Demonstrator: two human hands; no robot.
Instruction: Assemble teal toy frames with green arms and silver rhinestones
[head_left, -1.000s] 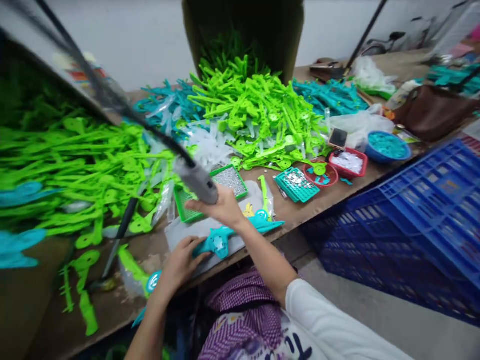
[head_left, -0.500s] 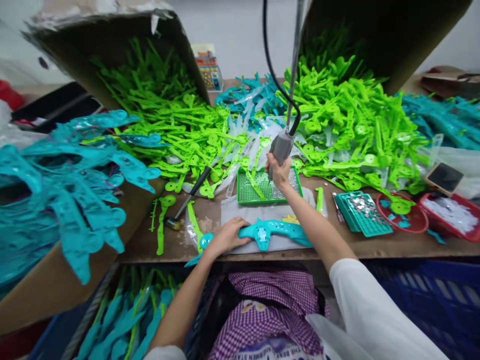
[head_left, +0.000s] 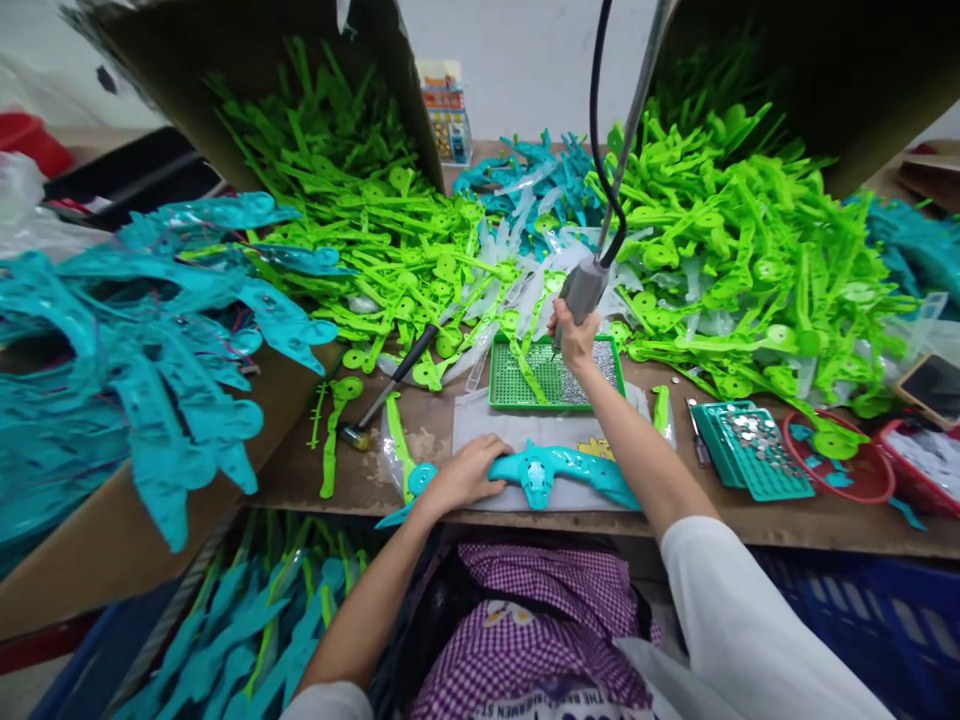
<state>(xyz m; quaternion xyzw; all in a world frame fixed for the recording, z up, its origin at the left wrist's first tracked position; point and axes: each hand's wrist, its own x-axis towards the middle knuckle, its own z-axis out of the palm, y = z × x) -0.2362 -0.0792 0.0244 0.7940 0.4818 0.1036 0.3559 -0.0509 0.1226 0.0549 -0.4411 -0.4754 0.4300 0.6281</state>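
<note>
My right hand (head_left: 577,335) is wrapped round a grey electric screwdriver (head_left: 584,290), which hangs from a rod and a black cable. Its lower end is over a green tray (head_left: 519,404) of small metal screws (head_left: 597,368). My left hand (head_left: 470,476) grips the left part of a long turquoise plastic piece (head_left: 537,478). That piece lies crosswise on a whitish cloth (head_left: 472,422) at the table's front edge, its right end partly hidden behind my right forearm.
Heaps of green plastic parts (head_left: 757,250) spill from two cardboard boxes. Turquoise parts (head_left: 150,330) crowd the left side. A hammer (head_left: 390,385) lies left of the cloth. On the right are a teal tray (head_left: 772,485) of metal discs and a red bowl (head_left: 877,490).
The whole view has shifted slightly, so most table things appear further right. My right hand still holds the screwdriver over the tray, and my left hand stays on the turquoise piece.
</note>
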